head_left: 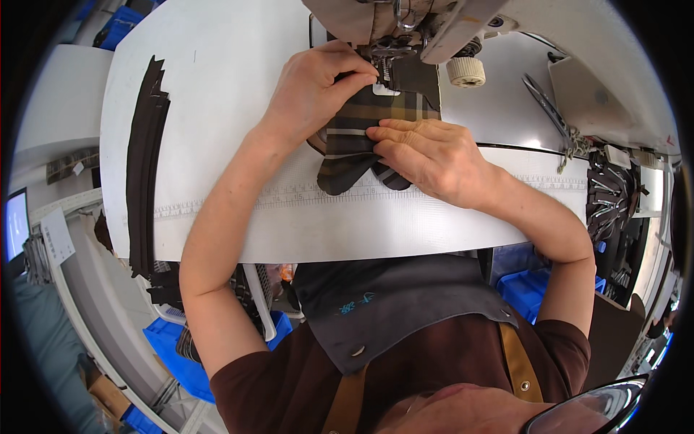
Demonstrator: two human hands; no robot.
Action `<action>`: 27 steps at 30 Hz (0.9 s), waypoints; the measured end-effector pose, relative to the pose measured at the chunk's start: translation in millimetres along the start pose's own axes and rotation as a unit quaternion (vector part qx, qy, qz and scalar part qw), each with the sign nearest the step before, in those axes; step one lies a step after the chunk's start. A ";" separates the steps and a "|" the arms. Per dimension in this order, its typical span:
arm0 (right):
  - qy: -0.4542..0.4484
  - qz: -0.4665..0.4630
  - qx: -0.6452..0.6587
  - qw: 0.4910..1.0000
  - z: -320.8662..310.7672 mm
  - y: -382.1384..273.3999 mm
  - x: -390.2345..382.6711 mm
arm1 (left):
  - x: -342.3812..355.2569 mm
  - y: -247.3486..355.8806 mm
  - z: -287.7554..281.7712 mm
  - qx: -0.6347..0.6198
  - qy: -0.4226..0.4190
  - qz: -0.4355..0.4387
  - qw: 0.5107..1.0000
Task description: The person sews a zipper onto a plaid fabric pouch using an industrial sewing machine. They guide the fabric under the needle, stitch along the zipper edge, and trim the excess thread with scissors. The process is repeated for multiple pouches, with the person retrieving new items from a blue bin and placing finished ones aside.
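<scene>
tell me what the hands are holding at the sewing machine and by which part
Both hands press a plaid fabric piece flat on the table. The left hand pins its upper left edge by the presser foot; the right hand lies on its lower right part.

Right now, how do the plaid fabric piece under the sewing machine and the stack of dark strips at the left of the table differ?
The plaid fabric piece is checked brown and tan; the dark strips are plain and near black. The plaid piece is short with rounded lobes toward the person; the strips are long and narrow. The left hand and right hand press the plaid piece flat at the presser foot; no hand touches the strips. Both lie flat on the white table.
</scene>
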State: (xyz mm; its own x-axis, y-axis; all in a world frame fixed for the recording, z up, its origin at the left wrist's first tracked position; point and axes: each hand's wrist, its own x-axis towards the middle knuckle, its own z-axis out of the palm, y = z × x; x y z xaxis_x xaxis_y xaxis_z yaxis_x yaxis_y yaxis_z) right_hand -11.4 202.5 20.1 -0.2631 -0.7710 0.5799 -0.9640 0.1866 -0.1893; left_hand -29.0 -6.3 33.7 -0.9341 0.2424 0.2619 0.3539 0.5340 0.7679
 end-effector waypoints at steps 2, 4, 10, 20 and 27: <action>0.000 0.005 0.000 1.000 -0.9 -0.7 1.7 | 0.7 0.4 -0.3 -0.008 0.002 -0.006 1.000; 0.009 0.012 0.003 1.000 -1.7 -0.8 4.0 | 0.8 0.8 -0.6 -0.029 0.014 -0.010 0.999; 0.007 0.022 0.009 1.000 -3.1 -2.6 6.4 | -0.3 1.4 0.6 0.000 0.019 -0.015 1.000; 0.050 0.038 0.107 0.992 -10.0 6.5 3.1 | -12.8 -9.1 9.7 0.247 0.072 0.232 0.938; -0.029 0.059 -0.041 0.997 -5.9 46.6 -0.1 | -19.3 -7.5 13.7 0.227 0.105 0.252 0.935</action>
State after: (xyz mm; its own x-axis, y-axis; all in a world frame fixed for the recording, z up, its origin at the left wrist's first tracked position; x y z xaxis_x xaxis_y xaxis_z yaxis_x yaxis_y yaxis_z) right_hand -56.6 214.9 15.9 -0.3739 -0.7746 0.5102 -0.9272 0.3250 -0.1861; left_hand -13.1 -3.8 14.9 -0.6152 0.4165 0.6694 0.6896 0.6958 0.2009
